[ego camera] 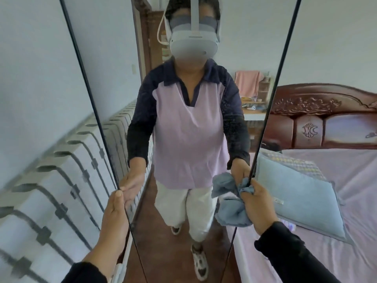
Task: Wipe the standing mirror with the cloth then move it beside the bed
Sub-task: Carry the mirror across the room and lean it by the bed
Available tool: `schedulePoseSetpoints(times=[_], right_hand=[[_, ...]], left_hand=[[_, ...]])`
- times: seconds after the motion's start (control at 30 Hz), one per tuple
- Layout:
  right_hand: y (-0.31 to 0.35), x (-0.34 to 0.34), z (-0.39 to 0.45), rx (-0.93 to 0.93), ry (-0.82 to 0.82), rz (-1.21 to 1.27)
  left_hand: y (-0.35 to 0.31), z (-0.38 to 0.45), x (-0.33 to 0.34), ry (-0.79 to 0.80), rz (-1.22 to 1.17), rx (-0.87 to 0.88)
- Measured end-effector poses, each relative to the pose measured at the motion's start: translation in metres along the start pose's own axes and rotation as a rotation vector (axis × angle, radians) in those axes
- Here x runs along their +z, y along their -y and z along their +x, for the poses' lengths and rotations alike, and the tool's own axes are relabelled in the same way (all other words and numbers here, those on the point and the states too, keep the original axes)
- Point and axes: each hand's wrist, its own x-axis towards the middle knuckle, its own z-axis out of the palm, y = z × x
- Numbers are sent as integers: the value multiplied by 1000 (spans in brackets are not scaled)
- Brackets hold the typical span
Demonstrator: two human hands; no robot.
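Observation:
The tall standing mirror [283,58] with a thin black frame fills the middle of the view, right in front of me. My left hand [114,219] grips its left edge, thumb on the front. My right hand [258,205] grips the right edge and also holds the bunched blue cloth [230,213] against the frame. The glass reflects the person holding it, with both hands and the cloth. The bed [346,201], with a lilac sheet and a carved dark wooden headboard, lies just right of the mirror.
A white radiator [51,190] runs along the wall on the left, close to the mirror's left edge. A light blue pillow [302,199] lies on the bed by my right hand. Brown floor shows in the reflection.

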Motion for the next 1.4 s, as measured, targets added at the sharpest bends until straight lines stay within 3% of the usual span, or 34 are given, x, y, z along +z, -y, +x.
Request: schedulePoseSetpoints(times=[0.23,0.53,0.77,1.4], right_hand=[[11,52,128,-12,56,-33],[15,126,255,-3,-19,-116],[25,159,336,43,-99,3],[24,212,622,4,27,-111]], left_hand=[[-21,107,47,-51,-36,-76],[-27,264,103,27,-2,-37],[-47,361,141,91,20,12],[-86,554,303,-77,77,-54]])
